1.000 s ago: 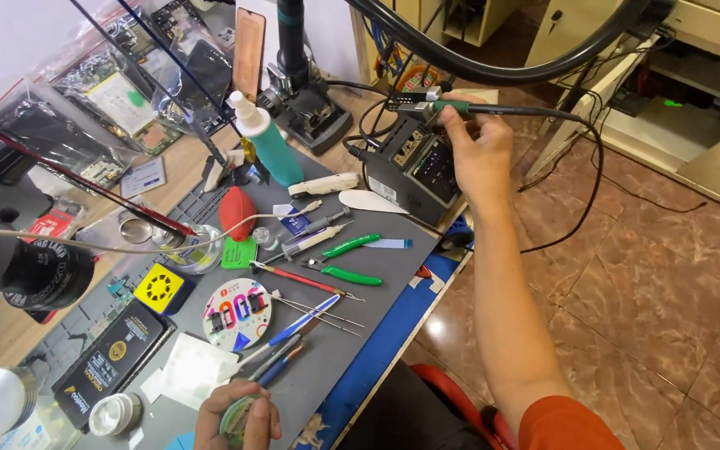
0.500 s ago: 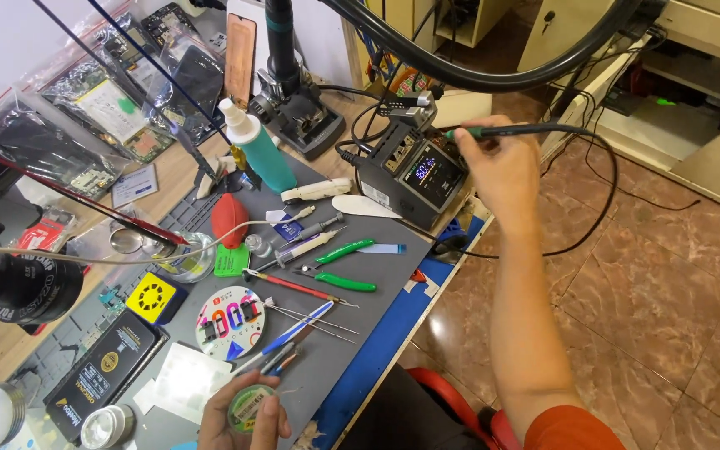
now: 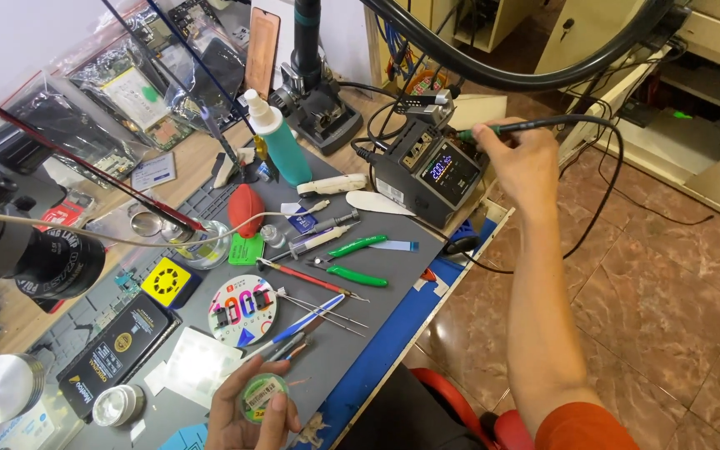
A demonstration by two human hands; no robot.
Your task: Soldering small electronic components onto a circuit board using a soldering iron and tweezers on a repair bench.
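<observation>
The right hand point(image 3: 527, 162) is closed around a thin soldering iron point(image 3: 506, 127) with a green grip and holds it up beside the dark soldering station point(image 3: 431, 171), the tip close to the top of the box; a black cord runs from the iron away to the right. The left hand point(image 3: 243, 412) is at the near edge of the grey work mat point(image 3: 393, 275) and pinches a small round green spool point(image 3: 262, 394) between the fingers. It looks like the getting-ready step: the iron is in hand at its station and the spool is picked up, but the two are well apart. To bring them together the iron would have to come across the mat with care, past the green pliers point(image 3: 352, 260) and the tweezers point(image 3: 322, 308). The station has a small lit screen on its front. On the mat lies a round white sticker disc point(image 3: 243, 310) with coloured shapes, and just left of it a yellow square box point(image 3: 168, 282). A long black flat pack point(image 3: 114, 354) with a gold round mark lies nearer the left. A teal bottle point(image 3: 281, 142) with a white top stands at the back, and clear plastic bags point(image 3: 127, 83) with phone parts lie against the wall
</observation>
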